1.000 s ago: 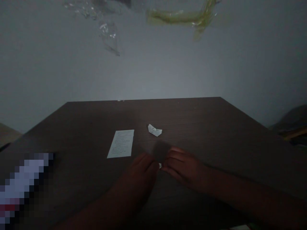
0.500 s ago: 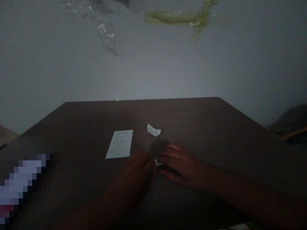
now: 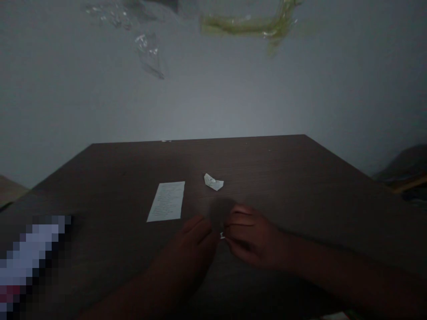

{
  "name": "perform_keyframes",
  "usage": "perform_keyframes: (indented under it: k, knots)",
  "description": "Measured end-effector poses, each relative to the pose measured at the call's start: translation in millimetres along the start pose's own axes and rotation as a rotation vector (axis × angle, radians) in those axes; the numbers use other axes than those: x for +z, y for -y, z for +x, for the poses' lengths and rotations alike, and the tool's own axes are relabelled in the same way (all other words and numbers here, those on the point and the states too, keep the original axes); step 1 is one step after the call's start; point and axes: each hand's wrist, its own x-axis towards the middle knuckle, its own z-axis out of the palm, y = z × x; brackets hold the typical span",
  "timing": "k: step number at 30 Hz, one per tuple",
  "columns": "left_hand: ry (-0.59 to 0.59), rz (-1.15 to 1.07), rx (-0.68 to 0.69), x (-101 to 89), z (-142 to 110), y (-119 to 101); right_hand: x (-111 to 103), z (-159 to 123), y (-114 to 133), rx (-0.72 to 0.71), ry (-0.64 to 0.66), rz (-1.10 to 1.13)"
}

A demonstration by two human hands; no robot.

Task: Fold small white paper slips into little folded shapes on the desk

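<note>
My left hand (image 3: pixel 196 238) and my right hand (image 3: pixel 251 238) meet low on the dark wood-grain table (image 3: pixel 267 178). A small scrap of white paper (image 3: pixel 222 236) shows between them, mostly hidden, pinched at my right fingertips. My left fingertips sit beside it, and I cannot tell whether they grip it. Above my hands lies a folded white paper piece (image 3: pixel 213 182). To its left is a flat printed paper slip (image 3: pixel 166 201), nearer my left hand but not touching it.
A pixelated, blurred object (image 3: pixel 31 258) lies at the table's lower left. The table's far edge meets a grey wall (image 3: pixel 216 98), with clear plastic film (image 3: pixel 148 55) and greenish tape (image 3: pixel 248 26) at the top. A dark object (image 3: pixel 403 169) sits beyond the right edge.
My right fingers have curled in around the white scrap, and less of it shows. The scrap has shifted slightly downward. The folded paper and printed slip have not moved.
</note>
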Motion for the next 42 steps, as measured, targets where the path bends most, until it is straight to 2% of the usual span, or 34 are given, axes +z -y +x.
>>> perform_keyframes:
  k: [2, 5, 7, 10, 15, 20, 27, 32, 37, 42]
  knots:
    - [0.065, -0.044, -0.02, -5.2, 0.8, -2.5, -0.1, 1.5, -1.7, 0.067, 0.0, 0.115]
    - [0.133, -0.121, -0.135, -5.6, 4.7, -0.7, 1.0, 1.0, -7.0, 0.2, 0.056, 0.194]
    - [0.191, -0.155, -0.187, -0.6, 7.9, 3.2, 3.7, -0.7, -10.7, 0.288, 0.132, 0.155]
    - [0.25, -0.1, -0.167, 7.8, 11.8, 8.5, 9.4, -4.0, -14.3, 0.37, 0.21, 0.049]
    - [0.301, 0.006, -0.149, 11.4, 13.8, 9.6, 12.6, -7.5, -17.3, 0.399, 0.205, -0.078]
    - [0.273, 0.031, -0.114, 13.5, 11.9, 5.5, 12.5, -8.7, -19.0, 0.362, 0.223, -0.125]
    - [0.22, 0.076, 0.022, 19.4, 9.5, 7.0, 17.9, -3.1, -14.7, 0.451, 0.224, -0.191]
    - [0.202, 0.073, 0.023, 24.1, 7.9, 7.4, 12.0, -1.6, -23.3, 0.562, 0.207, -0.166]
    - [0.232, 0.07, -0.04, 27.0, 5.8, 11.4, 8.1, -5.4, -31.6, 0.478, 0.18, -0.112]
    - [0.231, 0.062, -0.114, 16.7, 5.9, 24.9, 1.6, -3.2, -25.3, 0.3, 0.27, -0.019]
